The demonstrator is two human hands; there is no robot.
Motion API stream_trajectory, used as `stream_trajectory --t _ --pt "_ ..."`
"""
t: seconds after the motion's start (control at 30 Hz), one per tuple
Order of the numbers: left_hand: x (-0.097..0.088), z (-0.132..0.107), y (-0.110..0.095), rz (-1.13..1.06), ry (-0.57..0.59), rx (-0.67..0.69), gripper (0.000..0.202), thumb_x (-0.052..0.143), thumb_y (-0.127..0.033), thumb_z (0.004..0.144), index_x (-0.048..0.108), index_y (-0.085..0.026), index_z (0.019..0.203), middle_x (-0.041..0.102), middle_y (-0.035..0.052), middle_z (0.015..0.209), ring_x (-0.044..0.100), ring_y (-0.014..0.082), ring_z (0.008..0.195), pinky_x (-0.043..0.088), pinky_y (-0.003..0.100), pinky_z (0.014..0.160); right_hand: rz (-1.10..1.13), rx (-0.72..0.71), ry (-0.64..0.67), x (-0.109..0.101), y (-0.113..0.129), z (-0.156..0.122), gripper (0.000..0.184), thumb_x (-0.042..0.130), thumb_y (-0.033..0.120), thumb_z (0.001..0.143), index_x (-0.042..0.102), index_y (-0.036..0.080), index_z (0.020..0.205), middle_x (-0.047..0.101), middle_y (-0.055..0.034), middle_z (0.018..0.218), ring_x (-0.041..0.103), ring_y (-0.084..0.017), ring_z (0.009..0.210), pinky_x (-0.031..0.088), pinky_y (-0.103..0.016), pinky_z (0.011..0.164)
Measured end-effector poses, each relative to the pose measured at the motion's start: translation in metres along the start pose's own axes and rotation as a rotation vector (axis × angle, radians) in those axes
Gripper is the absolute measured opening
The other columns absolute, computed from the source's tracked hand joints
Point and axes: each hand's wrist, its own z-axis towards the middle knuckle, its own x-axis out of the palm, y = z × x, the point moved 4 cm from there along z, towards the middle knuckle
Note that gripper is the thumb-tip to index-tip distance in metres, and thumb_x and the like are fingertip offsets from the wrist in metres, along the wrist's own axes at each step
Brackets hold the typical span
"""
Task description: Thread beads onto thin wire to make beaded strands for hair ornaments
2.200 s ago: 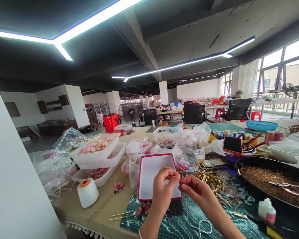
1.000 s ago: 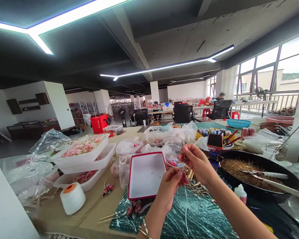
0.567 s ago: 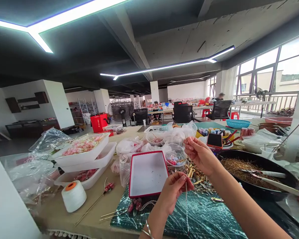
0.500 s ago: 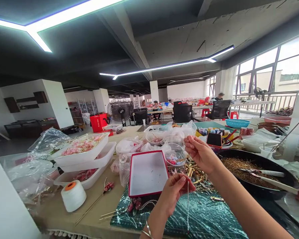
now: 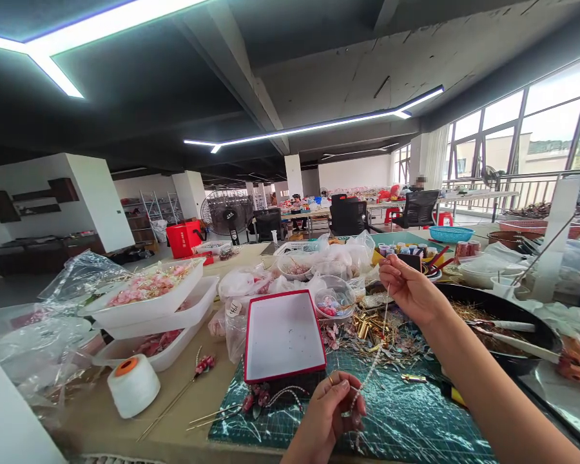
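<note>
On cutting mat [image 5: 406, 412], beaded strand [image 5: 372, 367], red tray [image 5: 285, 292]

White thread cone [image 5: 133, 386], red-rimmed white tray [image 5: 285, 335], stacked plastic trays [image 5: 140, 314] of pink petals, black pan [image 5: 493, 299] of golden straw, blue basket [image 5: 447, 233]

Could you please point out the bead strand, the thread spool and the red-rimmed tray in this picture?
bead strand [image 5: 370, 370], head view, middle of the beaded length
thread spool [image 5: 133, 389], head view, white body
red-rimmed tray [image 5: 284, 336], head view, white floor

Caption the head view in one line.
Right hand holds up a beaded strand; left hand pinches it over a cutting mat.
</note>
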Motion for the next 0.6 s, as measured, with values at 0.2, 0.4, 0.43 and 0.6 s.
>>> stream_trajectory --t 0.2,0.4,0.43,0.6 --pt "-0.002 -0.002 -0.001 -0.002 -0.08 0.012 0.01 0.047 -0.012 0.074 0.055 -0.015 0.079 0.043 -0.004 0.056 0.032 0.0059 0.048 0.026 0.019 0.047 0.035 0.002 -0.019 -0.015 0.0 -0.007 0.01 0.056 0.01 0.076 0.05 0.015 0.07 0.038 0.005 0.066 0.037 0.0 0.047 0.039 -0.007 0.037" --pt "-0.007 -0.004 -0.002 0.043 -0.171 0.049 0.009 0.048 -0.011 0.069 0.054 -0.016 0.074 0.039 -0.0051 0.055 0.029 0.0055 0.048 0.02 0.019 0.045 0.044 0.008 -0.061 -0.033 0.002 -0.013 0.009 0.058 0.009 0.074 0.051 0.015 0.072 0.041 0.004 0.069 0.039 -0.001 0.048 0.041 -0.007 0.039" --pt "-0.008 -0.004 -0.002 0.041 -0.172 0.055 0.009 0.048 -0.011 0.069 0.054 -0.015 0.075 0.04 -0.0049 0.056 0.029 0.0053 0.047 0.019 0.019 0.045 0.048 0.009 -0.067 -0.036 0.003 -0.013 0.009 0.057 0.009 0.075 0.051 0.015 0.073 0.041 0.0038 0.069 0.039 -0.001 0.048 0.042 -0.007 0.04" --pt "-0.008 -0.004 -0.002 0.024 -0.184 0.052 0.006 0.052 -0.013 0.066 0.053 -0.015 0.072 0.047 -0.0024 0.063 0.028 0.004 0.047 0.019 0.019 0.044 0.069 0.012 -0.09 -0.044 0.005 -0.013 0.009 0.055 0.008 0.076 0.051 0.016 0.073 0.042 0.0031 0.07 0.039 -0.001 0.048 0.044 -0.008 0.041"
